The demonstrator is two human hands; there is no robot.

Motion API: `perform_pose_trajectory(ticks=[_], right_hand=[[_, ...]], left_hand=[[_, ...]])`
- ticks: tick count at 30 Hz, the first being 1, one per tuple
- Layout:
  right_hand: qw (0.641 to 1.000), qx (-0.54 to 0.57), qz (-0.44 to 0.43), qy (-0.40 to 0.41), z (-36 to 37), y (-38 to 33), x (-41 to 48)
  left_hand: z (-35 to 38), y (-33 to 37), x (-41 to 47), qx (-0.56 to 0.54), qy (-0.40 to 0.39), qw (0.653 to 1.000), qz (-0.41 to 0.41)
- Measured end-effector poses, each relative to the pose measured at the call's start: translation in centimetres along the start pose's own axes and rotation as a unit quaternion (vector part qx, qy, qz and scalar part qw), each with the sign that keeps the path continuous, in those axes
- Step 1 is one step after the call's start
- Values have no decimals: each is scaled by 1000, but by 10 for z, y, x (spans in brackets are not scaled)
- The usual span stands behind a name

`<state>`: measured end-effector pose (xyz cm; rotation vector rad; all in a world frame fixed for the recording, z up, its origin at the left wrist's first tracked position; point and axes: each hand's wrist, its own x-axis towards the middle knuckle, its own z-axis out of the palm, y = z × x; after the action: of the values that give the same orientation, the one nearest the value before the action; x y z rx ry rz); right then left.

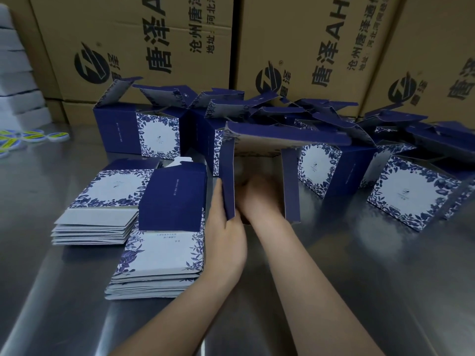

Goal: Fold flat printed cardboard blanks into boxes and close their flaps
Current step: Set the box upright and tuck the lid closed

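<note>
Two bare forearms reach forward over the steel worktop [334, 278]. The left grip [226, 235] clasps the left flap of one open box [257, 147], fingers along the flap's outer face. The box lies on its side just beyond both grips, its mouth towards the wearer. The right grip [259, 196] is pushed inside that mouth. It is blurred and shadowed, so I cannot tell whether it is released, clenched or grasping anything.

Left of the left grip lie two stacks of flat blanks. The near stack [159, 255] is just beside that grip, and a single navy blank [174, 199] lies on top of it. The far stack [102, 209] lies further left. The sheets in each are too thin to count.

Beyond and to the right of the grips stand the folded boxes [411, 191], at least five in number. Their raised lids overlap, so the exact count is hidden.

Far left of the grips lie several round yellow-and-blue discs [33, 136], cut off by the edge. Behind them rises a stack of white pieces [15, 73], also cut off. Furthest back stand brown cartons [128, 34], with three round logos showing.
</note>
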<state>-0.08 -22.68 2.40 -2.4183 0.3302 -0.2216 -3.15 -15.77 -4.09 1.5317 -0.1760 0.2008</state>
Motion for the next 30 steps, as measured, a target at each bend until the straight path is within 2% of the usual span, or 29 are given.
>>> perform_pose_trajectory(ticks=[2, 3, 7, 10, 13, 18, 21, 26, 30], right_hand=[[995, 74, -4, 60, 2, 3, -4], [995, 75, 3, 62, 2, 4, -5], [999, -36, 20, -21, 3, 3, 1], [987, -144, 8, -69, 3, -1, 5], [983, -160, 1, -89, 2, -3, 9], [996, -85, 2, -23, -1, 1, 0], [996, -87, -7, -33, -6, -6, -4], [999, -39, -35, 13, -14, -20, -17], [994, -40, -99, 28, -29, -29, -48]], left_hand=[[-1, 0, 0, 4, 3, 1000, 1], [-1, 0, 0, 6, 3, 1000, 2], [-1, -2, 1, 7, 3, 1000, 7], [0, -3, 0, 20, -2, 1000, 17], [0, -6, 2, 41, -6, 999, 22], [-3, -1, 3, 63, -8, 995, 83], [-3, 3, 4, 51, 5, 990, 128], [-4, 3, 0, 22, 21, 989, 143], [-7, 6, 2, 33, 34, 990, 135]])
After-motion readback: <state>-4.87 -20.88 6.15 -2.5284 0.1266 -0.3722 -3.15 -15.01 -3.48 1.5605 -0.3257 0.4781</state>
